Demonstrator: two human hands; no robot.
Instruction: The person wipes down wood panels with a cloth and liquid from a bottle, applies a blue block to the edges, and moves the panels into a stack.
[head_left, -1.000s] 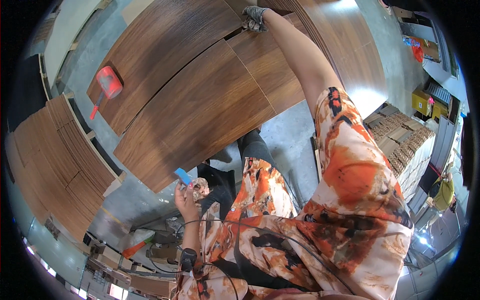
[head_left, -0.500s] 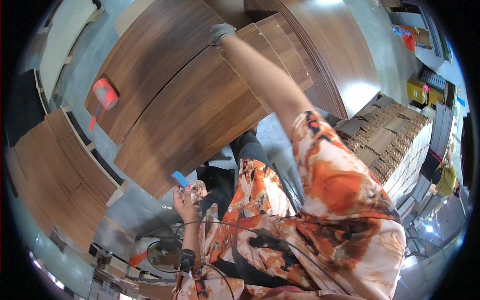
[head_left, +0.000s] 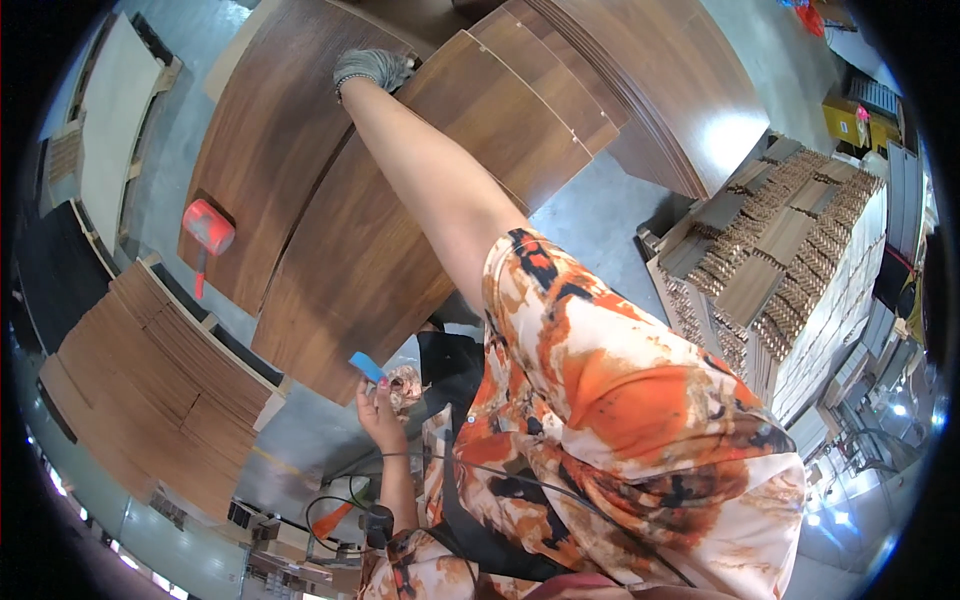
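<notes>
My right hand (head_left: 370, 68), in a grey glove, is stretched far out and grips the far edge of a long dark brown wooden panel (head_left: 400, 240). That panel lies slanted on top of another brown panel (head_left: 270, 130). Close to my body, my left hand (head_left: 378, 408) pinches a small flat blue piece (head_left: 365, 365) between its fingers. My orange patterned sleeve covers the panel's near right part.
A red mallet (head_left: 208, 228) lies on the lower panel at the left. More brown panels are stacked at the lower left (head_left: 150, 380) and fanned out at the top (head_left: 650, 90). A pallet of small wooden pieces (head_left: 800, 260) stands right. Cables lie near my feet (head_left: 335, 510).
My right arm has swung to the left, the gloved hand moving along the panel's far edge. The left hand with the blue piece has stayed in place.
</notes>
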